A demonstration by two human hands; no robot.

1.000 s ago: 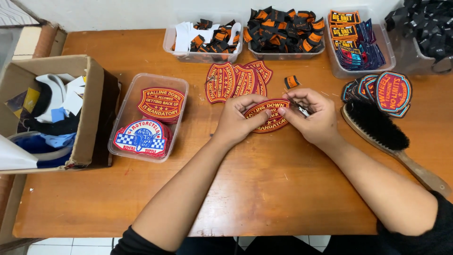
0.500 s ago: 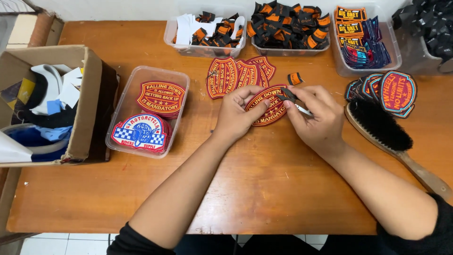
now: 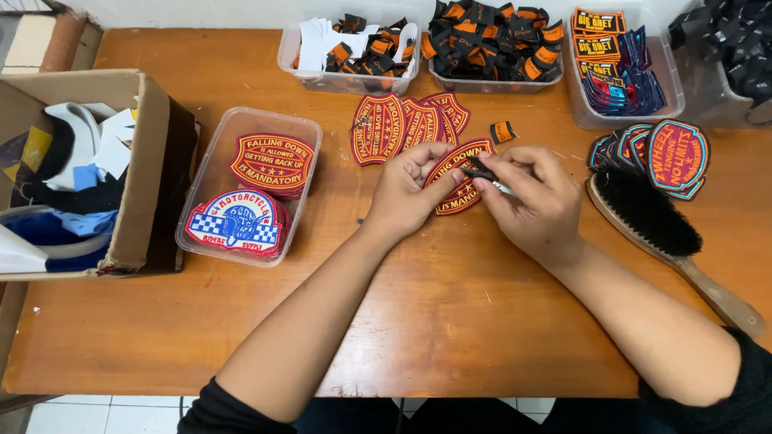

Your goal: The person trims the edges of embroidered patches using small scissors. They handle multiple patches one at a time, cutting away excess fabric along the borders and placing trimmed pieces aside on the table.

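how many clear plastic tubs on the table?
4 fully in view: one left of the hands holding patches, and three along the far edge, left, middle and right. A darker bin at far right is cropped.

red shield-shaped patch (image 3: 450, 186), flat on table, partly covered

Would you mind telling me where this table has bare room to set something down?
Bare wood runs along the near edge of the table, around the forearms, and between the clear tub and the left hand. The far edge is crowded with bins; the brush fills the right.
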